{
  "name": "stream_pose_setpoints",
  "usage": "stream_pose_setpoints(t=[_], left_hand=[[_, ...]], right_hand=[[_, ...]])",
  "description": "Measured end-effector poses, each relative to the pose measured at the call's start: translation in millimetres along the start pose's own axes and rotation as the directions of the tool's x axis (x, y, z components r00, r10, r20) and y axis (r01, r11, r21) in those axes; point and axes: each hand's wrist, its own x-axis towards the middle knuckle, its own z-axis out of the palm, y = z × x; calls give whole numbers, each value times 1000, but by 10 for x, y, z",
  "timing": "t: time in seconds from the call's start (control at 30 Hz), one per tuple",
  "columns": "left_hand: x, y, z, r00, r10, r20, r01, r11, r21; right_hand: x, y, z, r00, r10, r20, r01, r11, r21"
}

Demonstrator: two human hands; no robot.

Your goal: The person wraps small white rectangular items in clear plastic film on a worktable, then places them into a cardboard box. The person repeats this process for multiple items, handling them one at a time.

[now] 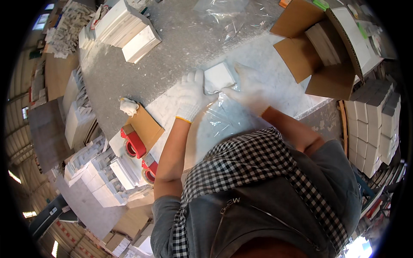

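Observation:
A square white tile or block (218, 77) lies on the pale work surface between my hands. From its near edge a sheet of clear plastic film (226, 115) spreads toward my apron. My left hand (191, 95), in a white knit glove, rests at the block's left side. Its fingers stretch forward, and the thumb points right over the film. Also gloved, my right hand (249, 88) is at the block's right side, its thumb by the near edge. Motion smears this hand, so its grip on block or film is unclear.
Two red tape dispensers (134, 142) and a cardboard piece (147, 127) lie left. An open carton (320, 60) holding white slabs stands far right. White slab stacks (122, 28) sit far left, beyond loose film (232, 17). Grey-white blocks (370, 124) are piled right.

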Motion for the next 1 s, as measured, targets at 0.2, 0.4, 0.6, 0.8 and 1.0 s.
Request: stream_pose_setpoints(t=[0.2, 0.4, 0.6, 0.8, 1.0], left_hand=[[1, -62, 69, 1000, 10, -19, -11, 1000, -28], [13, -54, 44, 1000, 18, -4, -18, 1000, -14], [-17, -63, 40, 999, 44, -29, -45, 999, -22], [2, -43, 25, 1000, 7, 2, -7, 998, -65], [1, -69, 14, 999, 46, 0, -46, 997, -63]], right_hand=[[46, -89, 340, 992, 10, -125, -30, 987, -159], [83, -13, 22, 902, 415, 117, -272, 758, -592], [-19, 103, 163, 934, 342, -101, -357, 896, -265], [26, -85, 39, 997, 72, -16, -73, 982, -175], [-117, 427, -189, 977, 198, -85, -206, 973, -100]])
